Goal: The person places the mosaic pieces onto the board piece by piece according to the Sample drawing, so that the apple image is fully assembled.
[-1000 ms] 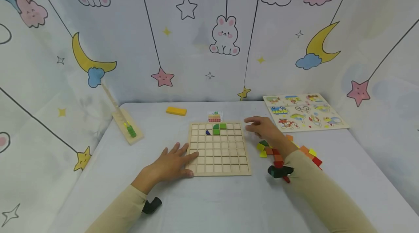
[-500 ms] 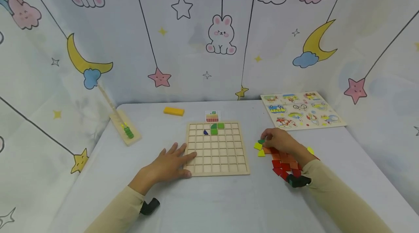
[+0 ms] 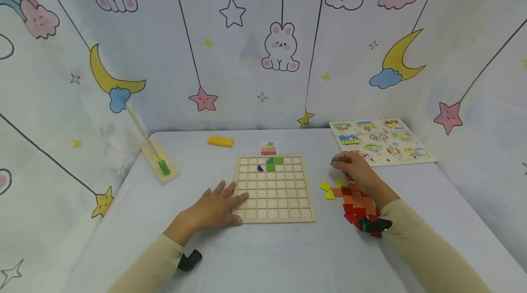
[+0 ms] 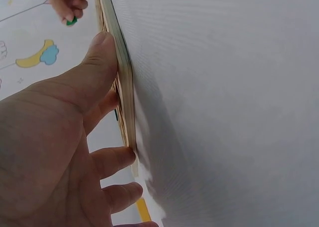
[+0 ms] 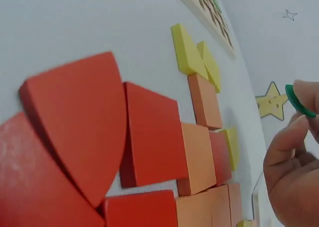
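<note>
A wooden grid board [image 3: 286,201] lies in the middle of the table. Green blocks [image 3: 270,167] and a small dark blue piece [image 3: 260,168] sit in its upper cells. My left hand [image 3: 214,208] rests on the board's left edge, fingers spread; in the left wrist view the thumb and fingers touch its side. My right hand [image 3: 357,173] pinches a dark green block with a curved edge [image 5: 298,102] between thumb and fingers, raised above the table. Below it lies a pile of red and orange blocks [image 3: 357,199], with yellow blocks [image 3: 325,186] at its left side.
A small picture card [image 3: 269,148] lies behind the board. At the back right is a picture puzzle board [image 3: 389,146]. A yellow block [image 3: 220,141] and a wooden base with a green caterpillar figure [image 3: 164,167] are at the back left. A printed cloth hangs behind.
My right hand has gone from beside the board to the block pile, pinched the dark green block there and lifted it. The left hand stays on the board.
</note>
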Available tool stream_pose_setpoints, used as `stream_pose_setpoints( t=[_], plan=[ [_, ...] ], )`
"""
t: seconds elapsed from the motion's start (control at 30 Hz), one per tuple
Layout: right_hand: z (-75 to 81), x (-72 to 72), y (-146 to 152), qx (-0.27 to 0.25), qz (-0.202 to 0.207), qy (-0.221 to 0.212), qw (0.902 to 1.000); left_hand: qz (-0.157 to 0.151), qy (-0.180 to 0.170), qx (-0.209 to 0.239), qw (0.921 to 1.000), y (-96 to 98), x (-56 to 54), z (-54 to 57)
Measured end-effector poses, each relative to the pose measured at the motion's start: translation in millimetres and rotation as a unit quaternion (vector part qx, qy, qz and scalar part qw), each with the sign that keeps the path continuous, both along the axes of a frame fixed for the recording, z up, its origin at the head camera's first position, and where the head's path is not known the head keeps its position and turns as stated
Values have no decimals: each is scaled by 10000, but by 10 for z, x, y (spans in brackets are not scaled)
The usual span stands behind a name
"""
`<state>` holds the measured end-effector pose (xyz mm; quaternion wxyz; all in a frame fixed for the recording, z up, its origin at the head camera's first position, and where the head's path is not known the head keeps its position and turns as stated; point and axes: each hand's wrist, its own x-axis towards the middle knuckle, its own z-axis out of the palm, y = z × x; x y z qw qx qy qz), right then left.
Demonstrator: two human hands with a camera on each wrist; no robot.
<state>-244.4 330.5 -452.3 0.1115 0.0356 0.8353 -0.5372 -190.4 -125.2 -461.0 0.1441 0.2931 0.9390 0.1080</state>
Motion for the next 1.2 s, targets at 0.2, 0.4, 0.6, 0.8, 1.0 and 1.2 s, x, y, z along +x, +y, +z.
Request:
stream_pose_setpoints(
  t=[0.2, 0.4, 0.6, 0.8, 1.0, 1.2],
  plan=[
    [19, -13, -34, -1127, -445, -177, 9925, -49, 59, 12, 10000, 2, -10, 11],
    [25, -11, -75, -1791, -472, -199, 9825, -38, -2, 55, 10000, 7, -16, 11],
    [27, -9, -128, -1960, -664, -241, 9781, -50, -8, 44, 10000, 9, -15, 12],
    [28, 13, -160, -1747, -661, -50, 9824, -3, -69, 68, 10000, 10, -8, 7],
    [16, 6, -184, -1650, -581, 53, 9846, -25, -7, 6, 10000, 9, -13, 0],
    [29, -33, -255, -1625, -726, 2, 9840, -27, -25, 16, 10000, 6, -11, 18]
  ],
)
